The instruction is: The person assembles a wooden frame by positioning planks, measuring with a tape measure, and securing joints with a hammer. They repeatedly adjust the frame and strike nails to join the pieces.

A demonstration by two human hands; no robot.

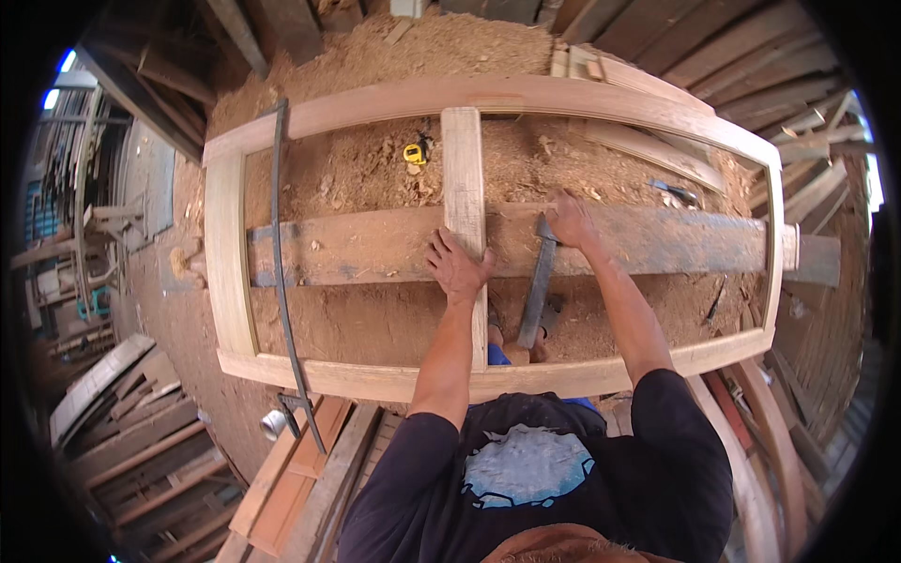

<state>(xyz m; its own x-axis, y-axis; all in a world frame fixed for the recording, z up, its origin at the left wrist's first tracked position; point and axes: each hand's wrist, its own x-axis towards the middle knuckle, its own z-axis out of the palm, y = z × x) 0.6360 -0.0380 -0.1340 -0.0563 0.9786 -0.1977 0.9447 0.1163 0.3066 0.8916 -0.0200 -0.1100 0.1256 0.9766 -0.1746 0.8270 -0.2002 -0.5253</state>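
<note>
A large pale wooden frame (228,253) with a middle crosspiece (462,169) lies in front of me over a thick worn plank (366,246). My left hand (457,266) rests on the crosspiece with its fingers spread. Right of the crosspiece, my right hand (571,223) closes around the top end of a long, dark, flat bar-like tool (538,286). That tool slants down toward me; its exact kind is unclear. A dark bar clamp (282,225) spans the frame's left side from far rail to near rail.
A yellow tape measure (414,153) lies on the sawdust beyond the plank. A blue-handled tool (674,192) sits at the right inside the frame. Loose boards (657,155) lie at the far right, and stacked timber (150,450) fills the near left. A metal can (273,424) stands near the clamp.
</note>
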